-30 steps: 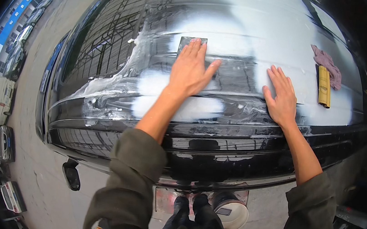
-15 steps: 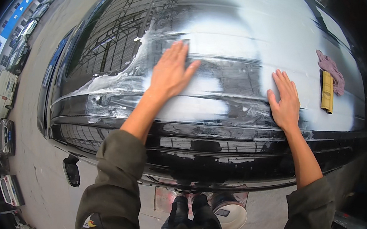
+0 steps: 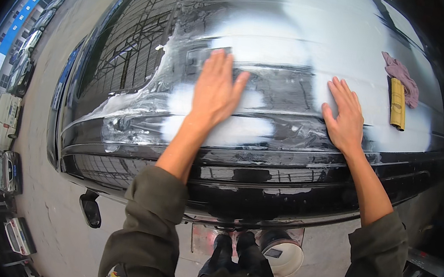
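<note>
A dark car's roof (image 3: 349, 49) spreads before me, patched pale grey-white and black, with wet whitish smears. Flat on its middle lies my left hand (image 3: 217, 88), fingers stretched and thumb apart. A dark thin edge (image 3: 226, 49) shows past its fingertips; the hand covers the rest, so I cannot tell what it is. My right hand (image 3: 343, 116) rests open on the roof farther right, where pale grey meets black, with nothing visible in it. Beyond it to the right lie a yellow roll-like piece (image 3: 398, 105) and a crumpled mauve cloth (image 3: 401, 75), touching each other.
Left of my hands is the windshield (image 3: 128, 44), with whitish foam along its edge. A side mirror (image 3: 90, 210) juts out near me. Below, a round pail (image 3: 282, 256) stands beside my feet. Parked cars (image 3: 10, 173) line the far left.
My left hand has slid a little to the right over the roof, still flat. The right hand stays nearly where it was. The whole view has shifted slightly.
</note>
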Motion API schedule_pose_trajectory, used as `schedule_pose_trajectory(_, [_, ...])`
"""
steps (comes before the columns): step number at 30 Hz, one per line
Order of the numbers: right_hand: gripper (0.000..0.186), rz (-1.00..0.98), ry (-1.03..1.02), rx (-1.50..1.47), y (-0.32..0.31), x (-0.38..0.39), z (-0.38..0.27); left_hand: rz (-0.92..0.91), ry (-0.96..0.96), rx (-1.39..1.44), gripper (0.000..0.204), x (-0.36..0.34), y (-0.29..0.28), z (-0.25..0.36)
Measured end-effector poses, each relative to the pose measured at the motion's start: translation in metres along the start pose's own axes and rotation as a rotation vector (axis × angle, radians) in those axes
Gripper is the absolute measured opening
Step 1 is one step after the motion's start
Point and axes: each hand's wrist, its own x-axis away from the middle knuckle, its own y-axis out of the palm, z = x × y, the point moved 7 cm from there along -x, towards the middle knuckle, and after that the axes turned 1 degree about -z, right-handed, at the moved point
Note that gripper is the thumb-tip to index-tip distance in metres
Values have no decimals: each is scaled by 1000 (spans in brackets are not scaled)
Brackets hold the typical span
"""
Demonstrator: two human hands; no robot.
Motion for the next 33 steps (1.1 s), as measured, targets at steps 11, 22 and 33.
schedule_pose_trajectory(11, [53, -16, -3, 3, 0, 3, -1, -50, -92, -10, 80, -33, 1, -24])
schedule_pose_trajectory(22, [54, 0, -11, 19, -1, -1, 1, 2, -93, -32, 76, -51, 10, -31])
schedule_pose_trajectory(33, [54, 2, 9, 1, -4, 1, 1, 22, -113, -144, 79, -55, 15, -51])
